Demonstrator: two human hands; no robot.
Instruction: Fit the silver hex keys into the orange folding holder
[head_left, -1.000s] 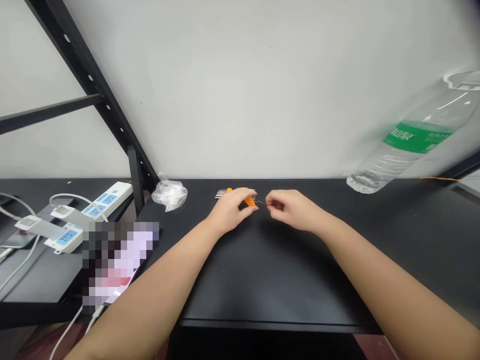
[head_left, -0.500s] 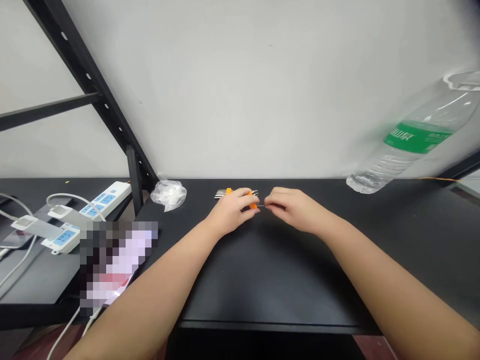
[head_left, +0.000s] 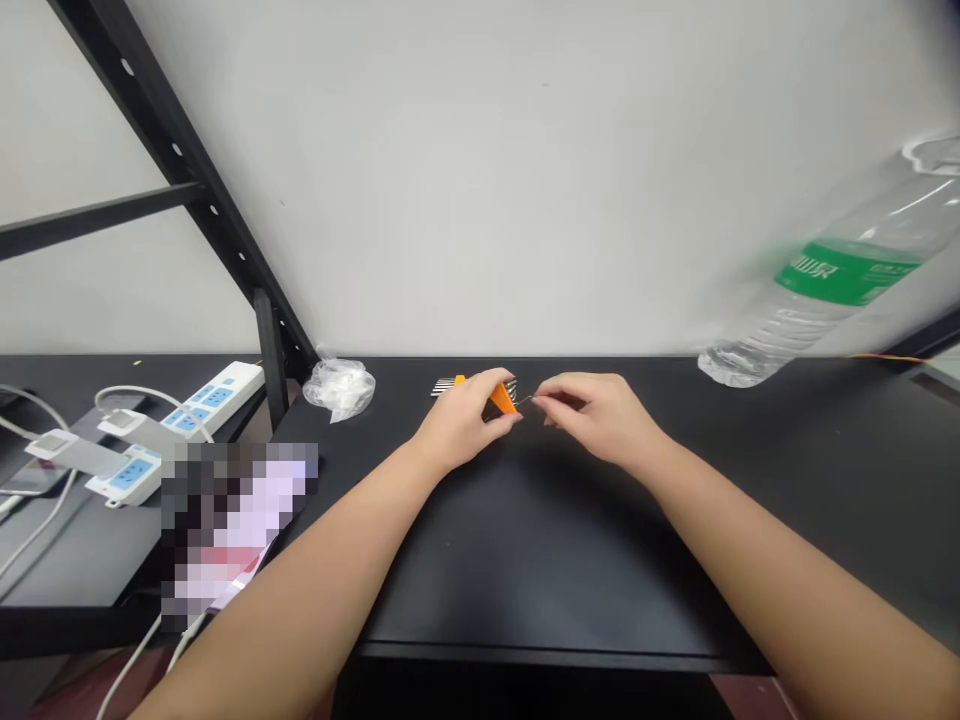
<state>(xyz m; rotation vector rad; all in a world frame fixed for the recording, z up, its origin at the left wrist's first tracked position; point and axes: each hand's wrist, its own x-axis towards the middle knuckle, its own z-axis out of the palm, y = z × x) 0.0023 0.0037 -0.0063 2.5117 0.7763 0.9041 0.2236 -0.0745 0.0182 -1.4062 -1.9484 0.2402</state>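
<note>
My left hand point(head_left: 466, 418) is closed around an orange plastic holder point(head_left: 505, 398) lying at the back of the black table, thumb and fingers on its right end. Several silver rods, which look like hex keys point(head_left: 442, 386), stick out of it to the left, and bent ends show on the right. Thumb and fingertips of my right hand point(head_left: 596, 410) pinch a thin hex key point(head_left: 527, 399) just right of the holder. The fingers hide most of this key. Whether its tip touches the holder is too small to tell.
A crumpled clear plastic bag point(head_left: 339, 388) lies at the back left by a black metal frame point(head_left: 271, 360). On the right stands a large water bottle point(head_left: 844, 272) with a green label. Power strips point(head_left: 135, 475), white cables and a blurred-out screen point(head_left: 247, 520) are at the left.
My right fingertips have risen slightly and turned, tilting the thin hex key. My left fingers have opened a little round the holder, showing more of its orange end.
</note>
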